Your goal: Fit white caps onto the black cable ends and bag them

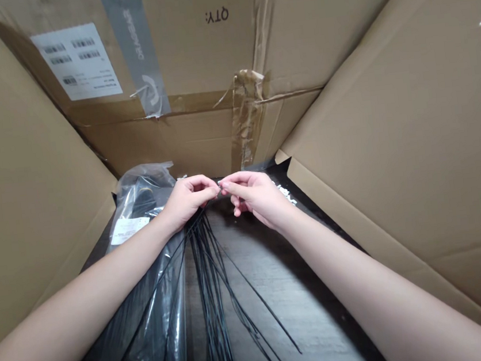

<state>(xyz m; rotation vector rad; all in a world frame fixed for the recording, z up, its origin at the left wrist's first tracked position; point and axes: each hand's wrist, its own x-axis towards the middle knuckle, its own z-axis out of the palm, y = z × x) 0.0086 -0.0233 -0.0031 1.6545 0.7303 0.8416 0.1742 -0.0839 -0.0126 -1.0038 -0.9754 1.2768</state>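
My left hand (192,197) is closed in a pinch, with a thin black cable (174,247) running from beneath its fingers down to the left. Its fingertips meet those of my right hand (255,193), whose thumb and index finger are also pressed together. A tiny pale and greenish piece shows between the two hands, too small to name. Under my left hand, a loose bundle of black cables (210,300) spreads toward me over the dark tabletop (288,291). Small white pieces (285,193) lie just behind my right hand, partly hidden by it.
A clear plastic bag (168,304) with a white label and black cables inside lies on the left, beneath my left forearm. A taped cardboard box (191,53) stands at the back. Cardboard panels (13,171) wall in the left and right sides.
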